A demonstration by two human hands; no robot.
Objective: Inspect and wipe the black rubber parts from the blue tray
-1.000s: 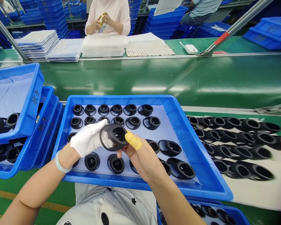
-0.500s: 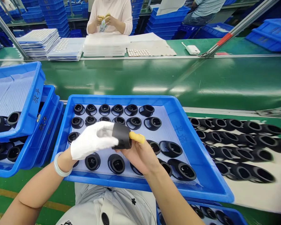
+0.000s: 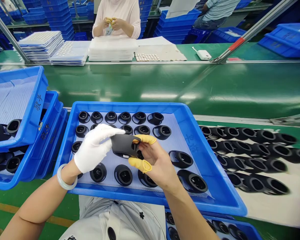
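Between my two hands, above the blue tray [image 3: 215,186], is a matte black hollow plastic housing [image 3: 123,145], held on its side. My left hand [image 3: 95,146], in a white glove, grips its left end with fingers on top and thumb below. On the right end, my right hand [image 3: 155,158] has yellow finger cots on its thumb and fingers, which close about the rim. A small white mark shows on the housing's lower edge. Rows of similar black housings with glossy insides [image 3: 123,175] stand in the tray on a pale liner; my hands hide some of them.
At left, stacked blue trays [image 3: 43,133] hold more housings. Rows of black housings [image 3: 255,150] lie on a pale sheet at right. Another tray [image 3: 247,226] sits below mine. Across the green bench [image 3: 165,80] a person [image 3: 117,20] works behind stacked white sheets [image 3: 112,48].
The housing has been turned between my hands, its right end now tilted toward me. My right thumb and fingers have moved to grip the rim; my left fingers have straightened along the top.
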